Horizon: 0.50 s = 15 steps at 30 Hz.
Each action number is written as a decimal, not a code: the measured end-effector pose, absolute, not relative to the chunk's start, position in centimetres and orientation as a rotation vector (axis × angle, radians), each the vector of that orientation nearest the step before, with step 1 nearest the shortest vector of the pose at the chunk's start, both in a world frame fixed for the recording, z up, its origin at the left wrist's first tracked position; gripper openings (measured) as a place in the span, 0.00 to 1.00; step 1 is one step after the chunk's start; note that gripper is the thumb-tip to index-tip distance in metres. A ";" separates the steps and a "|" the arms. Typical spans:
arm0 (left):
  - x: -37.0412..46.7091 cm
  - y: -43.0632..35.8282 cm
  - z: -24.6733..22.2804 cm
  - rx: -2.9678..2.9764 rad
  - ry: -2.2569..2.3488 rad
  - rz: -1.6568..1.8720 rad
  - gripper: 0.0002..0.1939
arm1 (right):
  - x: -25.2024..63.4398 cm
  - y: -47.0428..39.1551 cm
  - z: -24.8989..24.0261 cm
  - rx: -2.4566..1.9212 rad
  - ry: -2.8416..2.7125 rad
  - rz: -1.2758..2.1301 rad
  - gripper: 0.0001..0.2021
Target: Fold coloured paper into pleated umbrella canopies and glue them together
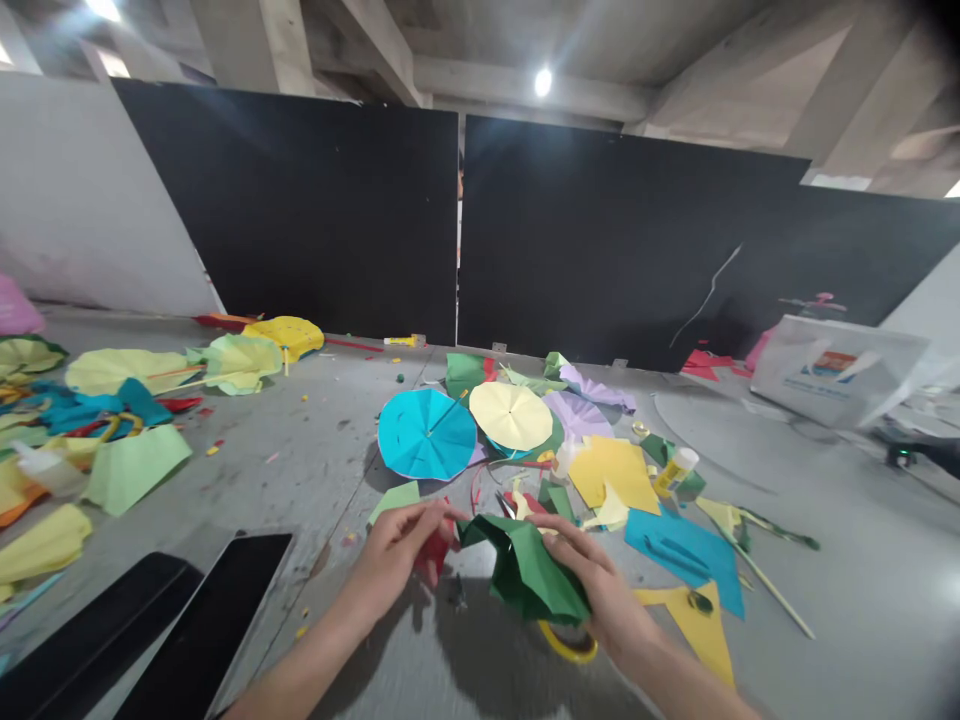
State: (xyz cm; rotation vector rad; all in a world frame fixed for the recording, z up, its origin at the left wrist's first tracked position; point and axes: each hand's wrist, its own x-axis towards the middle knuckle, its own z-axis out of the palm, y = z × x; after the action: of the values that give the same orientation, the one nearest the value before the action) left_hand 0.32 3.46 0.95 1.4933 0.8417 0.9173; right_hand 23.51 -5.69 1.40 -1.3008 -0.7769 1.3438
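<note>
A dark green sheet of creased paper (541,578) is held between my hands, its pleats partly unfolded. My right hand (589,570) grips its right side, thumb and fingers closed around the edge. At the paper's left corner, the fingertips of my left hand (405,550) pinch together. Red paper (437,548) shows just behind the left fingers; whether they touch it I cannot tell. Under the green paper, a yellow loop (570,645) like a scissors handle sticks out. Ahead lie a blue pleated paper disc (427,435) and a cream pleated disc (511,416).
Yellow paper (613,472), a glue stick (676,472) and blue paper (686,550) lie to the right. Two black flat devices, one a tablet-like slab (217,620), rest at left front. Coloured paper pieces (139,470) pile up at far left. Black panels (315,210) stand behind.
</note>
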 end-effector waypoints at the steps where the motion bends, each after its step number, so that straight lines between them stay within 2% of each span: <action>1: 0.6 3.3 0.4 1.447 0.852 0.925 0.26 | 23.4 -5.8 1.1 -1.290 -0.727 1.358 0.25; 7: 1.2 2.3 -0.8 1.280 0.860 0.940 0.31 | 22.9 -6.5 -0.5 -1.207 -0.577 1.425 0.25; 11: 1.1 1.8 0.1 1.116 0.760 0.922 0.40 | 22.8 -6.5 -0.9 -1.153 -0.632 1.463 0.28; 13: 1.0 1.6 0.6 0.990 0.637 0.889 0.37 | 22.8 -6.5 -0.7 -1.128 -0.695 1.475 0.30; 15: 0.8 1.4 0.9 0.926 0.554 0.862 0.26 | 22.9 -6.6 -0.7 -1.126 -0.791 1.451 0.33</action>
State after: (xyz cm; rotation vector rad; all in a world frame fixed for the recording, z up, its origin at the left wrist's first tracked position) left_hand 0.83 1.42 0.93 0.9255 0.5540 0.8620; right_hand 22.94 -6.61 -0.66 -1.1255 -0.7906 1.4508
